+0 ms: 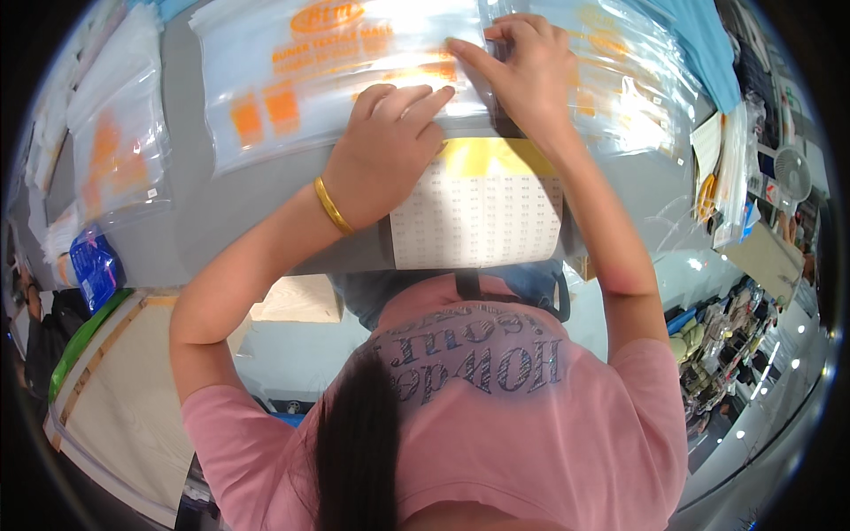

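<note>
A clear plastic bag with orange print (257, 80) lies flat at the top of a stack on the grey table. My left hand (385, 146), a gold bangle at its wrist, rests on the bag's near part with fingers loosely bent and apart. Over the bag's right edge is my right hand (531, 75), its thumb stretched left onto the plastic and its other fingers spread away from it. Between my forearms a white sheet of small labels (478, 221) with a yellow upper band lies at the table's near edge. No held thing shows in either hand.
More printed clear bags (633, 106) are stacked to the right, and others (124, 150) to the left. Light blue fabric (699, 44) lies at the far right. Yellow-handled scissors (706, 196) sit by the right edge. A blue packet (95, 265) is at the near left corner.
</note>
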`<state>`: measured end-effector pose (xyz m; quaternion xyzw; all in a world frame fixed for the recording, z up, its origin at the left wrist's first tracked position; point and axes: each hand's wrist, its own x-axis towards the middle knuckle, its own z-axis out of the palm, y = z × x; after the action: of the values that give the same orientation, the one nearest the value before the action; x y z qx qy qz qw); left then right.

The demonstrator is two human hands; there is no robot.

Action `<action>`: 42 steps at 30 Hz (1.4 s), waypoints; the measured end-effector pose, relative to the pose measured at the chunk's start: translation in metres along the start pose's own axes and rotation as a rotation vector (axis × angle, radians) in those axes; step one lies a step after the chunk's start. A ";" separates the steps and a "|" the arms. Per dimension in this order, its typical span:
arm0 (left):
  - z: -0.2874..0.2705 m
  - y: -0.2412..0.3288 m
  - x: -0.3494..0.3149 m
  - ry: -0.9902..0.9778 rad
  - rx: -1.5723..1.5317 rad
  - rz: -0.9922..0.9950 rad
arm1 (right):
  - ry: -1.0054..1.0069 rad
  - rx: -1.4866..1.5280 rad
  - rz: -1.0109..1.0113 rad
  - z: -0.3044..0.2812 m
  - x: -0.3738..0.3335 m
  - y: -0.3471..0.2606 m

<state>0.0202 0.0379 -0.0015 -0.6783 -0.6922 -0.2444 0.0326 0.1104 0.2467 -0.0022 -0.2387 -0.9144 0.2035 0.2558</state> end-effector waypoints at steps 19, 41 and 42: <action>-0.090 0.036 -0.031 -0.622 -1.280 -0.961 | -0.124 0.527 0.265 0.001 0.023 -0.021; -0.039 -0.021 -0.026 -0.359 -0.301 -0.253 | 0.393 0.129 -0.209 0.027 0.024 0.000; -0.039 -0.022 -0.026 -0.360 -0.315 -0.250 | 0.405 0.114 -0.247 0.029 0.025 -0.001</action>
<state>-0.0098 -0.0005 0.0166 -0.6170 -0.7185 -0.2267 -0.2274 0.0744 0.2527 -0.0155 -0.1464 -0.8539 0.1700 0.4696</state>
